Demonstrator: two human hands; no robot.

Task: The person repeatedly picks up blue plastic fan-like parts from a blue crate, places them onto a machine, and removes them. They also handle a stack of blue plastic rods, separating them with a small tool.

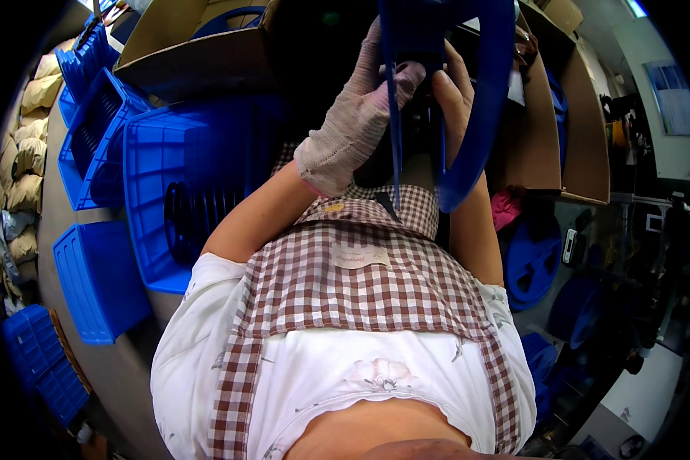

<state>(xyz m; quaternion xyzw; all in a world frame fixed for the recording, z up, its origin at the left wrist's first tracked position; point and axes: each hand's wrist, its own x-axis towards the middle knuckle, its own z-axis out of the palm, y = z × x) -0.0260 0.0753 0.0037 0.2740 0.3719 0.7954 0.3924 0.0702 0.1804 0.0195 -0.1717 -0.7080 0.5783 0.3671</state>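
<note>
Upright before my chest, near the top of the view, is a blue plastic reel point(489, 100) with two thin flanges; its upper part runs out of the picture. My left hand point(353, 126), in a pale knitted glove, grips the reel's left flange, its thumb reaching between the flanges. On the other side my right hand point(454, 96) looks bare and is closed around the reel's inner part. The right flange partly covers that hand and its wrist. What lies in the dark gap between the flanges is too dim to make out.
A blue crate point(153, 169) holding black discs stands at my left, beside more blue crates point(100, 280). Open cardboard boxes point(199, 65) with blue reels flank me at the far left and right. Another blue reel point(533, 261) leans at the right.
</note>
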